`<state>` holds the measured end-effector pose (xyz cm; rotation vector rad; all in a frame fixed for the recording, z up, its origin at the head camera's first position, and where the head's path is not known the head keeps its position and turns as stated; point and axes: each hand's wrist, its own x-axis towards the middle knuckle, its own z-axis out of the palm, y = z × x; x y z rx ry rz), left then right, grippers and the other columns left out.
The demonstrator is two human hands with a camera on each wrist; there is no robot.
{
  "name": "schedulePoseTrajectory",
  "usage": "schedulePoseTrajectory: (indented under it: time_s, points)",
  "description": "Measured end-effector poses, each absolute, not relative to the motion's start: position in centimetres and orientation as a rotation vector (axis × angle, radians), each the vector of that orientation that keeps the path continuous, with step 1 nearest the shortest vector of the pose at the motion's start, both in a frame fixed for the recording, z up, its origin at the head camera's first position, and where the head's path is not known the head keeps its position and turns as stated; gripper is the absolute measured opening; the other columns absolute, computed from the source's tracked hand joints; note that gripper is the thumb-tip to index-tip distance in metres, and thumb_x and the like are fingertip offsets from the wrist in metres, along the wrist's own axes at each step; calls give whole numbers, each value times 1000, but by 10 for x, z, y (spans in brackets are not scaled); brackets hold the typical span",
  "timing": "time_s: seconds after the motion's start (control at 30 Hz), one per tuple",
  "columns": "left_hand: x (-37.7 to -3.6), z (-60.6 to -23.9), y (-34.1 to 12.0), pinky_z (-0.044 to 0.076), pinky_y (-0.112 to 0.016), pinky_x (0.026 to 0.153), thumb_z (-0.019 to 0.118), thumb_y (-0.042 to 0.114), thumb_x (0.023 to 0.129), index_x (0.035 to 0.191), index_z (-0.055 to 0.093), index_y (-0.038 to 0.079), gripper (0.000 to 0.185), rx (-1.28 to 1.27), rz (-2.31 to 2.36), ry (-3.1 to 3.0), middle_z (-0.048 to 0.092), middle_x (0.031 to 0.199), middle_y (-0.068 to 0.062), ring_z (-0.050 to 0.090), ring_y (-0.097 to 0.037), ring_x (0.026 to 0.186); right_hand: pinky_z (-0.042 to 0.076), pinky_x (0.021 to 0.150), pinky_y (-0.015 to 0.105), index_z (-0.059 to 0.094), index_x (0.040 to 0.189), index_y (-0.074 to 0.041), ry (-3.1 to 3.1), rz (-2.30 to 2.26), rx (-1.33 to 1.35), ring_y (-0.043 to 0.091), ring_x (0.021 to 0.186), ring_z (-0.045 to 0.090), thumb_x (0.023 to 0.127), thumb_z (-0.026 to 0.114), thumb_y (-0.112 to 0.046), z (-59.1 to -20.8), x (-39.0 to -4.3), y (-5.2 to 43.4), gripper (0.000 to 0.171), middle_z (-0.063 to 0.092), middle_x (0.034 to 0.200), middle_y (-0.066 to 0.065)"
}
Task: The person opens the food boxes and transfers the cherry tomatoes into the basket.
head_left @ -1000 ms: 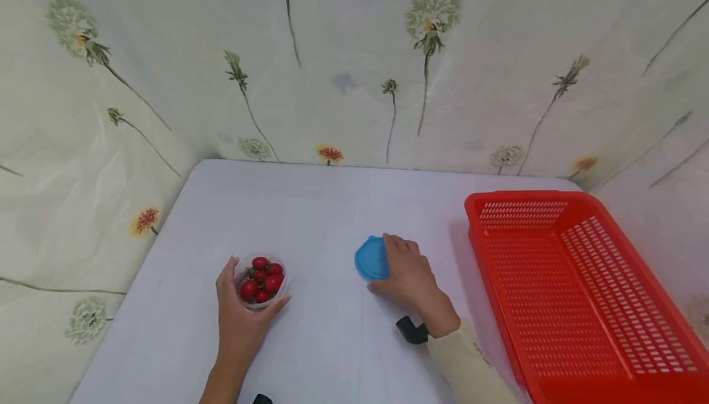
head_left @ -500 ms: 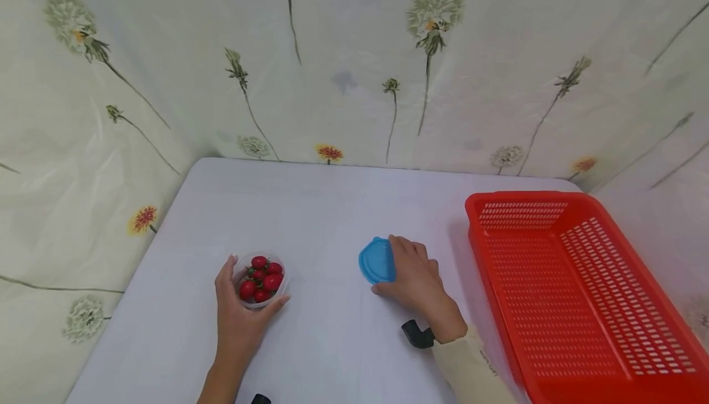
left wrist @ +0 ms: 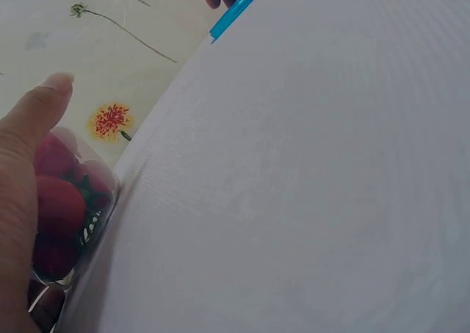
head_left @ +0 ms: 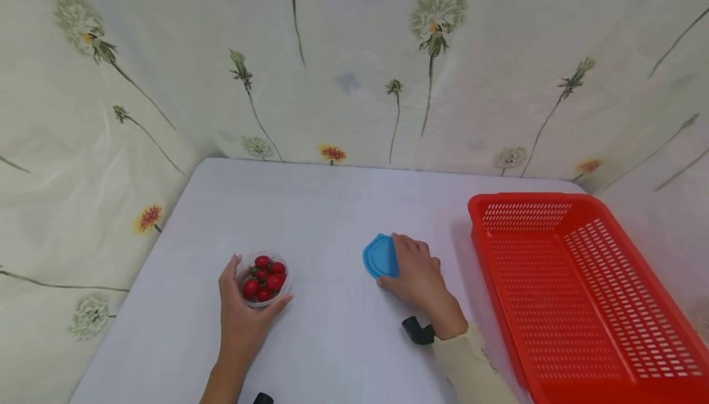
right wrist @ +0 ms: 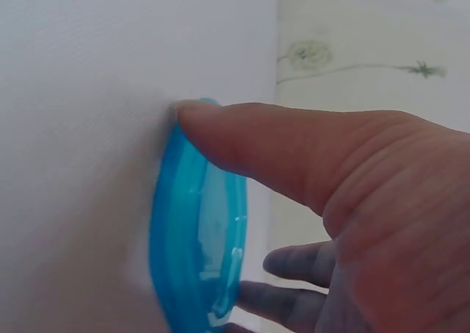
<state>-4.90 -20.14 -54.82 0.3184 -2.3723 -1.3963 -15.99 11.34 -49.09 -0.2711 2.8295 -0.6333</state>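
A small clear cup of cherry tomatoes (head_left: 264,281) stands on the white table (head_left: 332,207). My left hand (head_left: 240,308) curls round it from the near side, the thumb (left wrist: 29,127) along its wall (left wrist: 70,223). To the right lies a blue lid (head_left: 379,256). My right hand (head_left: 414,273) covers the lid's right part. In the right wrist view the thumb (right wrist: 279,156) presses the rim of the lid (right wrist: 198,259) and the fingers curl on its far side. The lid's edge (left wrist: 235,13) also shows far off in the left wrist view.
A big red slotted basket (head_left: 576,293) with nothing in it stands at the right edge of the table, close to my right forearm. A flowered cloth (head_left: 354,71) hangs behind and at both sides. A black wrist mount (head_left: 418,332) sits on my right wrist.
My right hand and the blue lid have slid a little to the right. My left hand and the tomato cup have stayed where they were.
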Motion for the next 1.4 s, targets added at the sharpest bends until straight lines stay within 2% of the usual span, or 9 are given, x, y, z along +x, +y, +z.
schedulePoseTrajectory:
  time_s: [0.27, 0.53, 0.73, 0.97, 1.07, 1.17, 1.3, 1.4]
  points:
    - [-45, -552, -202, 46, -63, 107, 98, 34, 73, 165, 20, 22, 122, 338, -1381, -2385, 31, 164, -4, 39, -26, 145, 40, 107, 70, 33, 162, -6, 2811, -762, -319, 44, 148, 30, 88, 83, -39, -481, -162, 102, 95, 36, 163, 17]
    - [-48, -550, -203, 47, -62, 105, 98, 34, 74, 166, 19, 23, 122, 327, -1360, -2384, 29, 165, -1, 38, -26, 146, 40, 116, 52, 47, 156, -8, 2678, -1126, -601, 31, 148, 37, 94, 79, -35, -449, -160, 71, 75, 44, 160, 8]
    - [-48, -551, -202, 46, -62, 106, 98, 33, 74, 166, 19, 22, 122, 321, -1336, -2384, 30, 165, -2, 39, -26, 146, 44, 114, 47, 52, 153, -10, 2644, -1087, -884, 27, 143, 47, 96, 78, -35, -433, -153, 31, 67, 54, 153, 6]
    - [-49, -552, -202, 46, -60, 107, 97, 29, 74, 166, 19, 21, 121, 292, -1358, -2364, 31, 164, -3, 41, -26, 145, 50, 108, 39, 56, 151, -13, 2591, -886, -1146, 22, 140, 51, 98, 76, -34, -430, -143, -12, 61, 57, 151, 4]
    - [-50, -552, -203, 47, -53, 108, 97, 28, 74, 166, 20, 22, 120, 289, -1349, -2374, 31, 164, -1, 42, -24, 144, 51, 105, 31, 57, 150, -12, 2558, -834, -1220, 20, 138, 51, 98, 75, -34, -433, -139, -26, 59, 58, 149, 3]
    - [-50, -551, -204, 47, -33, 108, 96, 25, 75, 166, 19, 22, 119, 285, -1336, -2389, 30, 164, 2, 43, -22, 144, 51, 102, 24, 60, 146, -11, 2512, -837, -1287, 18, 135, 52, 99, 75, -31, -436, -137, -36, 54, 62, 144, 2]
    - [-50, -551, -204, 38, -10, 102, 95, 21, 77, 167, 17, 21, 118, 269, -1343, -2386, 28, 166, 3, 44, -23, 143, 51, 95, 17, 64, 141, -10, 2462, -834, -1352, 16, 126, 56, 100, 74, -27, -439, -137, -46, 46, 66, 137, 1]
    - [-50, -551, -204, 35, -6, 102, 94, 18, 78, 167, 16, 21, 118, 257, -1353, -2377, 27, 166, 2, 45, -25, 143, 50, 90, 14, 66, 137, -11, 2454, -777, -1358, 11, 115, 59, 100, 74, -26, -442, -137, -52, 41, 68, 130, -1]
